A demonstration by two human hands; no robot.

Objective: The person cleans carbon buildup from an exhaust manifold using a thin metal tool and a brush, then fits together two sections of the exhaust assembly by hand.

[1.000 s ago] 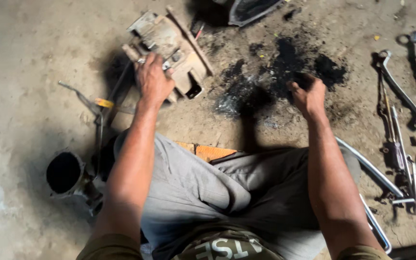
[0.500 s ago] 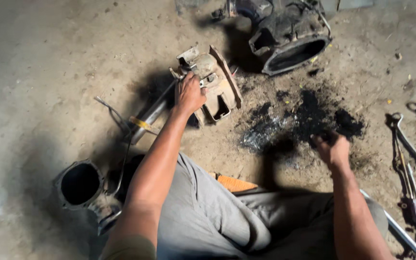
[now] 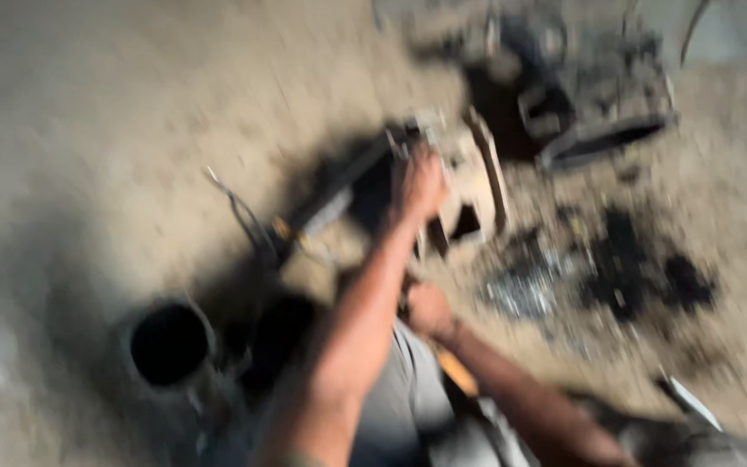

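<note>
Your left hand [image 3: 421, 184] is resting on a grimy metal engine part [image 3: 464, 186] on the concrete floor [image 3: 88, 130]

You are reaching your left arm forward, and the hand is pressing down on top of the part, fingers curled over it; the blur is hiding whether they are truly gripping. Your right hand [image 3: 428, 309] is sitting closed in a loose fist near your knee, just below the part, and I cannot tell if it is holding anything. A dark oil stain [image 3: 624, 268] is spreading to the right of the part, a round black metal cylinder [image 3: 169, 344] is standing at lower left, and a bulky engine casing [image 3: 598, 112] is lying beyond, at upper right
</note>
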